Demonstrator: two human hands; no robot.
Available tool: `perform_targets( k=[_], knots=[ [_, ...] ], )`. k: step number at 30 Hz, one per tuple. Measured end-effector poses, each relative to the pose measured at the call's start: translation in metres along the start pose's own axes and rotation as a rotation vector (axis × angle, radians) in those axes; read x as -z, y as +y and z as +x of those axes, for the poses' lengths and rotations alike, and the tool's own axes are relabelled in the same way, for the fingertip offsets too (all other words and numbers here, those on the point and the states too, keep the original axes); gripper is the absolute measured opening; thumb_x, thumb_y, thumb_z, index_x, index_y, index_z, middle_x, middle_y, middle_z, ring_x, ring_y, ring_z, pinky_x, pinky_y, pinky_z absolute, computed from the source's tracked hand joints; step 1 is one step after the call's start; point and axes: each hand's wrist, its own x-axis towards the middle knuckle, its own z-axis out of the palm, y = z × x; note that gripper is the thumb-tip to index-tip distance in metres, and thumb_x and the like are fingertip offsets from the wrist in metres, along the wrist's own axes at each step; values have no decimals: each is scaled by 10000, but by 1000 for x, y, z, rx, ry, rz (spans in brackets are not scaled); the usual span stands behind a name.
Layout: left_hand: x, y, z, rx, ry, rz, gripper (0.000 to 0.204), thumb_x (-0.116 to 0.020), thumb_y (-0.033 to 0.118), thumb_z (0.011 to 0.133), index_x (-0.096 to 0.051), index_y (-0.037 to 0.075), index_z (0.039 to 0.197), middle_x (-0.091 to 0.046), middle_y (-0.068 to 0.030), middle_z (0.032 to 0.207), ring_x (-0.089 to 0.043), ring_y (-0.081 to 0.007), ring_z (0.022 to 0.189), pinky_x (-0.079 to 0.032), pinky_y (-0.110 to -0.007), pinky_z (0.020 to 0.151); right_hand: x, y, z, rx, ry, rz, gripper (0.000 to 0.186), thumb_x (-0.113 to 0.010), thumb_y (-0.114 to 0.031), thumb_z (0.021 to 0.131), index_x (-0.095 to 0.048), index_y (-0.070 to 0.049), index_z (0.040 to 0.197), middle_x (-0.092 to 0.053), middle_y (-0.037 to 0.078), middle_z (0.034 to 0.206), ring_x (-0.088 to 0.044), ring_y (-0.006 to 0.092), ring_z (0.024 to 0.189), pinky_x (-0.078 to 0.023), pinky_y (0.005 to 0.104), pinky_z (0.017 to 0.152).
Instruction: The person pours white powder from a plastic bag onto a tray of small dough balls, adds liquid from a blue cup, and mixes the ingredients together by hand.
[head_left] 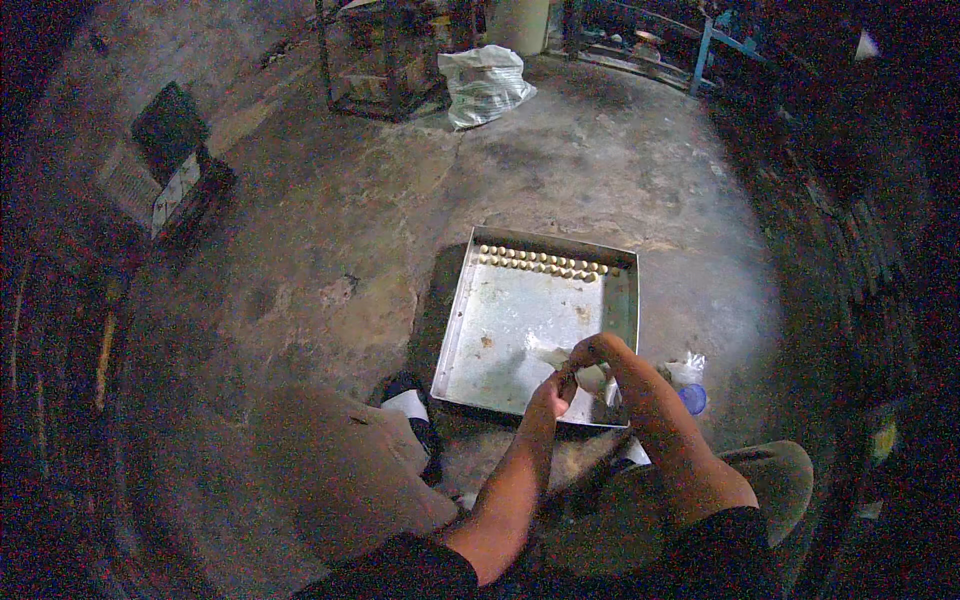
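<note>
A square metal tray (pixel 500 330) with raised sides lies on the floor in front of me. Along its far side small pale balls (pixel 545 263), which look like dough, sit in two close rows. My left hand (pixel 562 390) and my right hand (pixel 598 350) meet over the near right part of the tray, fingers closed together. Whatever is between them is hidden by the fingers and too small to name. A pale lump (pixel 592 378), perhaps dough, shows in the tray under my right wrist. A whitish patch (pixel 540 347) lies just beyond my hands.
A clear plastic bag (pixel 688 368) and a blue round lid or tub (pixel 692 400) stand right of the tray. My shoes flank its near edge. Further off are a white sack (pixel 486 86), a dark-framed cabinet (pixel 370 60) and a dark box (pixel 172 130) at left.
</note>
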Motion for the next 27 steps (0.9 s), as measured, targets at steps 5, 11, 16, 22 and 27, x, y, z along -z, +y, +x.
perform_targets(
  k=[5,11,16,22,27],
  knots=[
    [14,-95,12,30,229,324,110,-663,204,882,-619,132,953,-648,-24,857,-618,-143,746,-520,-269,683,-33,119,3,225,164,-79,554,-744,-480,720,-689,-94,1114,-649,188,1159,-650,359,946,-535,550,763],
    [5,-86,11,-370,-1,600,183,-704,306,862,-619,161,933,-599,21,755,-557,-121,632,-457,-263,550,-20,111,43,170,311,-70,409,-735,-370,728,-706,-18,935,-707,154,879,-663,290,745,-543,476,697],
    [21,-78,8,-416,36,613,125,-666,268,876,-592,167,864,-513,54,667,-514,-127,617,-414,-275,583,-22,106,55,195,288,-177,392,-747,-387,718,-694,-24,856,-675,118,797,-610,264,679,-504,451,644],
    [-19,-96,-34,-17,195,222,77,-622,210,900,-598,147,864,-529,42,677,-535,-148,646,-457,-321,731,-33,132,19,347,435,-352,389,-761,-406,707,-680,-30,762,-637,75,697,-546,233,601,-459,422,580],
    [-48,-61,-50,-71,195,323,89,-679,200,864,-618,136,873,-590,19,749,-567,-121,704,-477,-283,645,-21,100,1,702,660,-585,401,-773,-423,698,-668,-36,683,-605,39,614,-492,208,536,-421,398,526]
  ],
)
